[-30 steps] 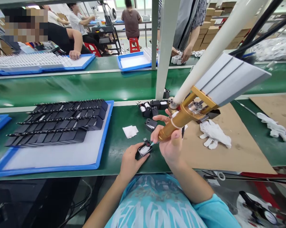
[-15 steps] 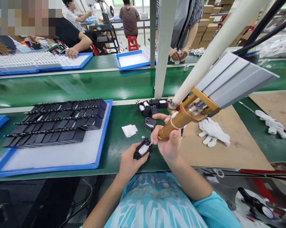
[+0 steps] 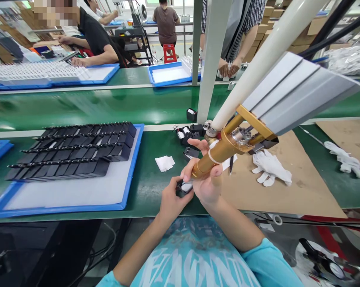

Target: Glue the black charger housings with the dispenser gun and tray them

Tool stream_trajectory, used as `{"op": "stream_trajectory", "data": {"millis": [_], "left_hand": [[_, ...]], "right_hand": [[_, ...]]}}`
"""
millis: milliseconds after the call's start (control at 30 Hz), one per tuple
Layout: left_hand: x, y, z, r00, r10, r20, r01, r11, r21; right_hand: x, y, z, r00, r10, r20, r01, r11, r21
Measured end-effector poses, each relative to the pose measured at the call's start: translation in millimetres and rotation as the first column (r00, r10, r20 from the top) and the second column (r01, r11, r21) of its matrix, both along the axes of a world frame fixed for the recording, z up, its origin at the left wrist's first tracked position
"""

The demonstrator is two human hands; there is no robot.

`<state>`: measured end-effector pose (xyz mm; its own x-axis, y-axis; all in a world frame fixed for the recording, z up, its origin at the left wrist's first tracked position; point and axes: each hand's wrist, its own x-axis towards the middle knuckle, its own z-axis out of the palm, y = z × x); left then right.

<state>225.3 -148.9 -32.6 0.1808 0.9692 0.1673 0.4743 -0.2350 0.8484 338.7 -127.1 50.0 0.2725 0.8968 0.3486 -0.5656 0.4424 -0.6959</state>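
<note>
My left hand (image 3: 171, 199) is closed around a small open black plastic case (image 3: 180, 190) with a white block inside, low over the bench's front edge. My right hand (image 3: 208, 187) grips a gold-coloured power screwdriver (image 3: 214, 153), tilted, with its lower end at the case. The tip and much of the case are hidden by my right fingers. Just beyond are several more black cases (image 3: 191, 153), some with white blocks and loose wires. A white folded paper (image 3: 165, 163) lies left of them.
At left, a blue-rimmed tray (image 3: 123, 205) holds rows of black cases (image 3: 90, 169). White gloves (image 3: 271, 167) and a pen (image 3: 231, 164) lie on brown cardboard (image 3: 305, 191) at right. A metal post (image 3: 211, 67) stands ahead beside a green conveyor (image 3: 108, 105). Co-workers sit and stand beyond.
The screwdriver's lower end has come down and left onto the case, and my right fingers now cover more of it. My left hand has shifted slightly right. A co-worker at left has moved their arms.
</note>
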Motion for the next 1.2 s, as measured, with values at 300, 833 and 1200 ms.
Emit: {"op": "stream_trajectory", "data": {"millis": [300,833,1200], "left_hand": [[-3,3,-4.3,0.999,-0.012,-0.053,0.016,0.997,0.078],[-22,41,19.8,0.964,-0.246,-0.104,0.233,0.965,-0.121],[-17,29,6.5,0.902,-0.292,-0.317,0.368,0.905,0.215]], "right_hand": [[-2,0,2.6,1.000,-0.007,0.004,0.007,1.000,0.023],[30,5,-2.9,0.972,-0.229,0.060,0.234,0.968,-0.094],[48,4,-11.7,0.980,-0.197,-0.009,0.195,0.975,-0.110]]}}
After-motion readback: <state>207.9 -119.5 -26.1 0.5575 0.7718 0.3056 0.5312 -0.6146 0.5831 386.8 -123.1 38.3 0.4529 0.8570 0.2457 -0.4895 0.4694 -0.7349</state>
